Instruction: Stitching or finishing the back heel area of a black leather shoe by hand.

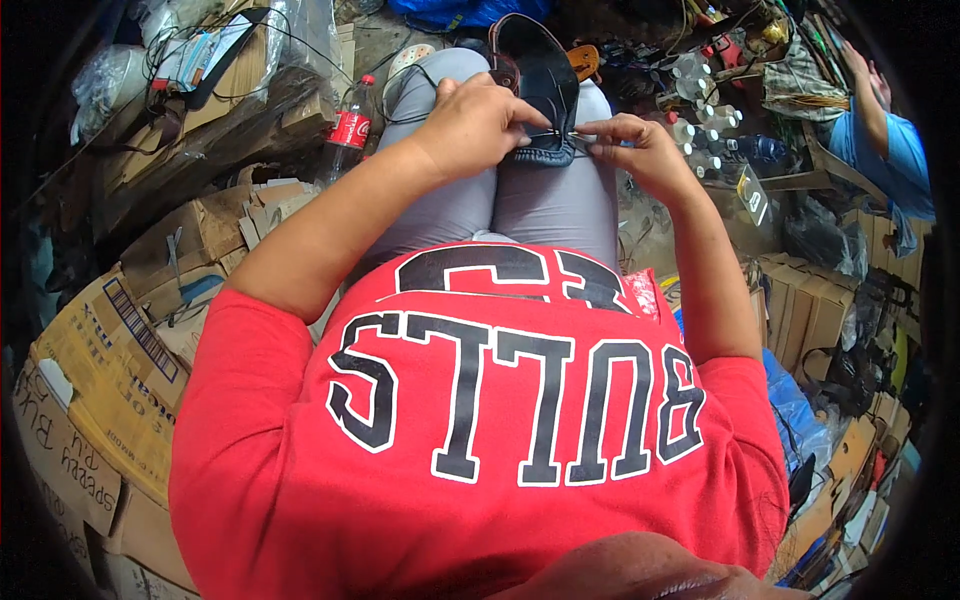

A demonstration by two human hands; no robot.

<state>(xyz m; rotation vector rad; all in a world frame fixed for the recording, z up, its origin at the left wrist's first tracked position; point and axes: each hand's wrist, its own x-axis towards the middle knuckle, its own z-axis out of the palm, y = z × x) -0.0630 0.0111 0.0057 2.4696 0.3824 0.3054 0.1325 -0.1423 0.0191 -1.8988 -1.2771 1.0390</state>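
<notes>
Both hands meet on a dark shoe (pixel 545 95): left hand (pixel 478 122) clamps it steady on the lap, right hand (pixel 640 150) pinches thread (pixel 578 135) beside that hold.

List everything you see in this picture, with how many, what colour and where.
shoe: one, dark navy, on the lap, toe toward the person
thread: one, thin, pale, between both hands at the shoe's edge
bottle: one, clear with red label, left of the knees
cardboard boxes: several, brown, piled at left
small bottles: several, clear, right of the knees
other person's sleeve: one, blue, upper right
trousers: grey, on the lap
shirt: red, foreground
left hand: on the shoe
right hand: pinching the thread
</notes>
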